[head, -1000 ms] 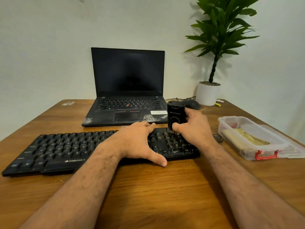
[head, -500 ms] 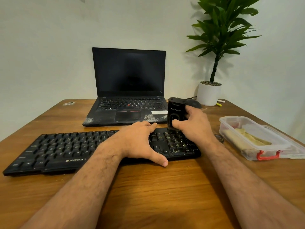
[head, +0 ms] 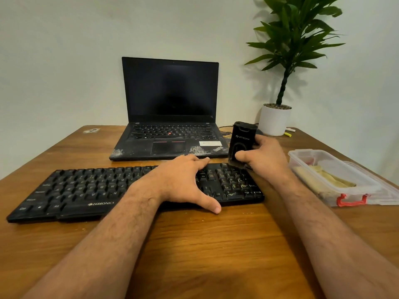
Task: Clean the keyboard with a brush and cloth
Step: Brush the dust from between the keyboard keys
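keyboard (head: 86,190) before laptop (head: 170,126)

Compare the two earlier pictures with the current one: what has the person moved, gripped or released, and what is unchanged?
The right hand carried the black brush away from the person along the keyboard's right end, from the keypad to its far edge. Nothing was taken hold of or let go. The left hand stays flat on the keys, and the laptop, plastic box and plant are unchanged.
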### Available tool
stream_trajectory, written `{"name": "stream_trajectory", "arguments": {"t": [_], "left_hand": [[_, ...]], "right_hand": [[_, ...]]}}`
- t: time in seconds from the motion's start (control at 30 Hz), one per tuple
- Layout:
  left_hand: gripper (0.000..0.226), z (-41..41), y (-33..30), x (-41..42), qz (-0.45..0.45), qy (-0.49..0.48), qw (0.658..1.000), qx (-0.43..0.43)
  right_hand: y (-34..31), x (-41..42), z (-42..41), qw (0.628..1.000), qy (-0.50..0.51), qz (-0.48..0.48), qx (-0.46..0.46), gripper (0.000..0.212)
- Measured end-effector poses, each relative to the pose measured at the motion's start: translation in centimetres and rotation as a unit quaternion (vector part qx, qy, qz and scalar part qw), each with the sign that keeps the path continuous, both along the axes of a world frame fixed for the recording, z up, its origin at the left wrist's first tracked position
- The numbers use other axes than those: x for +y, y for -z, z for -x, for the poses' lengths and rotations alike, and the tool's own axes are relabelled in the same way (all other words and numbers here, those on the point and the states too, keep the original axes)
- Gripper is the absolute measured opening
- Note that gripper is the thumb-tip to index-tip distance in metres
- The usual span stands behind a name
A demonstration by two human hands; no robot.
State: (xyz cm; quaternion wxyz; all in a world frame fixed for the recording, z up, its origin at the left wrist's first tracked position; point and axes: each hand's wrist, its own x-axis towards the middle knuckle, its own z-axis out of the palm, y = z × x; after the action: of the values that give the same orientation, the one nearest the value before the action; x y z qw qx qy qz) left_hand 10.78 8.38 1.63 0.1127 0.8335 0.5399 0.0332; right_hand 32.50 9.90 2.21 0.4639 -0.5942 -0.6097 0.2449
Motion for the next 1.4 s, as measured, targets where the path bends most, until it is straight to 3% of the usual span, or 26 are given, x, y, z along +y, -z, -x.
{"name": "stream_trajectory", "arguments": {"t": [0.07, 0.17, 0.3, 0.43, 0.57, 0.67, 0.8, 0.93, 1.1, 1.23, 1.4], "left_hand": [[0.136, 0.0, 0.0, 0.0, -0.001, -0.001, 1.0, 0.002], [0.137, 0.0, 0.0, 0.0, 0.001, -0.002, 1.0, 0.002], [0.135, 0.1, 0.0, -0.2, -0.007, 0.002, 1.0, 0.007], [0.136, 0.1, -0.1, -0.3, -0.012, 0.003, 1.0, 0.005], [0.137, 0.0, -0.1, -0.3, -0.011, 0.004, 1.0, 0.006], [0.138, 0.0, 0.0, -0.3, -0.013, 0.004, 1.0, 0.004], [0.137, 0.0, 0.0, -0.3, -0.018, 0.008, 1.0, 0.003], [0.137, 0.1, 0.1, -0.3, -0.014, 0.005, 1.0, -0.001], [0.137, 0.1, 0.1, -0.3, -0.013, 0.005, 1.0, -0.002], [0.137, 0.0, 0.1, -0.3, -0.007, -0.001, 1.0, -0.007], [0.137, 0.0, 0.0, -0.3, -0.005, -0.002, 1.0, -0.008]], "right_hand": [[0.3, -0.3, 0.0, 0.999, -0.027, 0.015, -0.011, 0.035], [0.4, -0.3, 0.0, 0.998, 0.031, -0.009, -0.051, 0.04], [0.4, -0.7, -0.3, 0.998, -0.001, -0.006, -0.057, 0.043], [0.5, -0.9, -0.8, 0.998, 0.035, -0.013, -0.052, 0.044], [0.7, -1.4, -0.7, 0.998, -0.016, -0.008, -0.053, 0.039], [0.7, -1.4, -0.2, 0.996, 0.019, -0.034, -0.078, 0.044], [0.4, -2.0, -0.2, 0.994, -0.073, -0.009, -0.077, 0.04], [0.6, -1.7, 0.3, 0.996, -0.033, -0.028, -0.081, 0.041], [0.7, -2.1, 0.5, 0.991, -0.11, -0.014, -0.078, 0.043], [0.5, -1.5, 0.0, 0.996, -0.031, -0.032, -0.071, 0.04], [0.5, -2.0, -0.3, 0.996, -0.065, -0.011, -0.067, 0.04]]}}
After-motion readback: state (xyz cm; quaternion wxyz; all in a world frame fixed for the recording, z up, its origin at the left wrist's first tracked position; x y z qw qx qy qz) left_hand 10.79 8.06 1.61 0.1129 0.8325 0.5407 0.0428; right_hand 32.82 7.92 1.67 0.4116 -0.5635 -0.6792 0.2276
